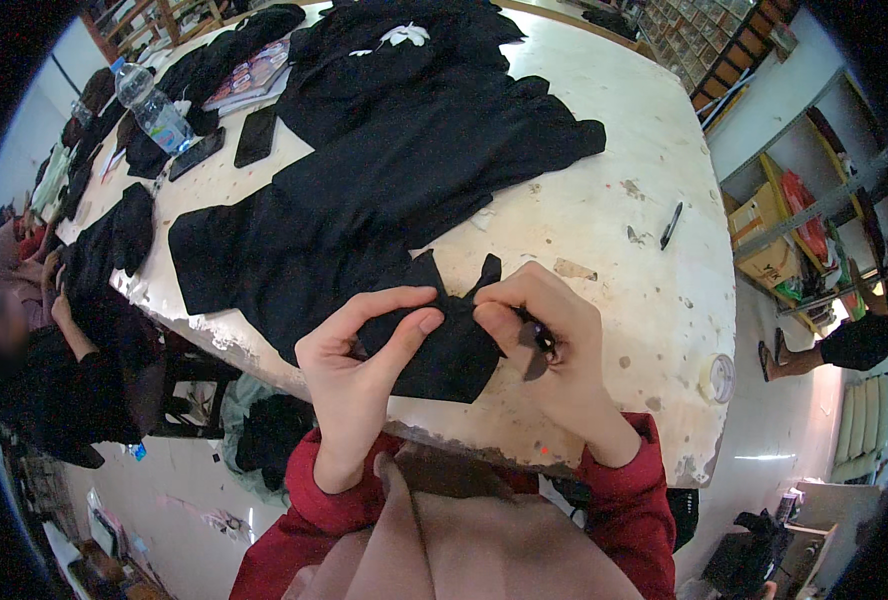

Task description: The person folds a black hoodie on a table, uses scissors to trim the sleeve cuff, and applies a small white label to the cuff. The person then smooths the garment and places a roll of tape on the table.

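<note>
Near the front edge of the table, my left hand (pixel 356 350) pinches a black cloth piece (pixel 447 362) between thumb and forefinger. Close beside it, my right hand (pixel 562 330) grips the same piece, with a narrow end of the cloth sticking up above its fingers. Tucked in the right palm is a small dark tool (pixel 537 350); its kind is mostly hidden by the fingers. Just beyond both hands lies a large spread of black garment cloth (pixel 354 200). Whether the held piece joins it cannot be made out.
The pale, worn table (pixel 644 300) carries a pen (pixel 672 225), a tape roll (pixel 717 379), a phone (pixel 255 136), a second phone (pixel 197 154), a water bottle (pixel 152 105) and a magazine (pixel 251 75). Another person (pixel 59 370) sits at the left. Shelves (pixel 799 220) stand at the right.
</note>
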{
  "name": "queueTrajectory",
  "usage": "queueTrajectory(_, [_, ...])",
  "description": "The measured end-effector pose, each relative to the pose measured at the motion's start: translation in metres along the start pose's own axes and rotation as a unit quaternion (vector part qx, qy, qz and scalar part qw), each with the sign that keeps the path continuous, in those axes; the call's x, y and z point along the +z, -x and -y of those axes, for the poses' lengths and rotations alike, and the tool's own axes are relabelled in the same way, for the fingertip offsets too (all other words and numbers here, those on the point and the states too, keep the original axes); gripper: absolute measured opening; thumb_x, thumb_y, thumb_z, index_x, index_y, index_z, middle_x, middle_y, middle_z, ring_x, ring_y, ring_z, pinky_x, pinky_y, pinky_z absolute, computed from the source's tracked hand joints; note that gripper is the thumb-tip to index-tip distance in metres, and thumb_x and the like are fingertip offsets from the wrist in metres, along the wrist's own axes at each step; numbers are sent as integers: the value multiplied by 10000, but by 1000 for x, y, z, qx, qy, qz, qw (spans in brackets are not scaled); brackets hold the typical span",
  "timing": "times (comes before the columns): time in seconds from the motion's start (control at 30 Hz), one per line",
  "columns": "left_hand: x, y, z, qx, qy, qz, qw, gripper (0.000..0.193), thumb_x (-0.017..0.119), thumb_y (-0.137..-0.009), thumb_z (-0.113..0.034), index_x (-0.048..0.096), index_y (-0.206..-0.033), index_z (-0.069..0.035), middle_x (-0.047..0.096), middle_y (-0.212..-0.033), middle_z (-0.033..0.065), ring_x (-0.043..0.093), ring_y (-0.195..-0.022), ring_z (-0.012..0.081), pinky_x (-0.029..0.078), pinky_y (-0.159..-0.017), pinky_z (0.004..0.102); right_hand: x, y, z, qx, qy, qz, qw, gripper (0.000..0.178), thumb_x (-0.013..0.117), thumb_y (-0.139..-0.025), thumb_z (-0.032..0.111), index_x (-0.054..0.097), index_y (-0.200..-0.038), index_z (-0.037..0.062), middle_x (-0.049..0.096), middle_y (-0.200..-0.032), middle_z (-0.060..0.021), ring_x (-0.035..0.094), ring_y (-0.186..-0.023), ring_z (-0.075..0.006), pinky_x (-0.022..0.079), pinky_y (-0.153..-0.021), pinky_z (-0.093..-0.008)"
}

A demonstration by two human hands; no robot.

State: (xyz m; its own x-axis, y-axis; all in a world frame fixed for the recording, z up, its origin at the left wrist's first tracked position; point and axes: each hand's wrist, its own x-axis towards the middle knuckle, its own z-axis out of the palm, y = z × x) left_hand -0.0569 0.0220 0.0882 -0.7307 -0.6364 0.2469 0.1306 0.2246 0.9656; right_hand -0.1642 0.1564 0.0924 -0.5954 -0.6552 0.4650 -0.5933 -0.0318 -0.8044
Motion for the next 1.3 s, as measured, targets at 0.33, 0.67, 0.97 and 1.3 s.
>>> queueTrajectory(0.33, [-11, -6, 5, 221, -224, 24, 949, 94, 661, -841, -46, 606, -916, -53, 588, -914, 56, 510, -954, 209, 332, -930, 358, -3, -4, 4, 96, -74, 60, 991, 120, 655, -902, 72, 655, -1001, 2, 583, -805, 2, 505, -723, -72, 381, -642, -228])
queueTrajectory(0.67, [-13, 4, -2, -18, 103, 69, 992, 117, 667, -876, -21, 605, -971, 10, 626, -951, 42, 567, -884, 101, 436, -823, 238, -2, -2, 4, 71, -80, 59, 992, 75, 641, -896, 33, 672, -955, 0, 656, -888, -62, 582, -808, -132, 436, -747, -254])
queueTrajectory(0.97, [-18, 1, 6, 25, 36, 103, 994, 163, 773, -757, -2, 674, -885, 16, 663, -929, 40, 588, -916, 99, 439, -831, 235, 3, 1, 2, 70, -108, 64, 990, 83, 636, -907, 56, 685, -950, 5, 638, -889, -59, 552, -810, -124, 414, -729, -256])
queueTrajectory(1.3, [-14, 6, 0, -32, 118, 101, 987, 185, 751, -761, 36, 684, -933, 24, 674, -907, 67, 598, -849, 94, 447, -766, 220, 7, 1, 0, 17, -101, 33, 994, 93, 636, -897, 54, 702, -953, 19, 614, -862, -44, 517, -772, -117, 402, -704, -251])
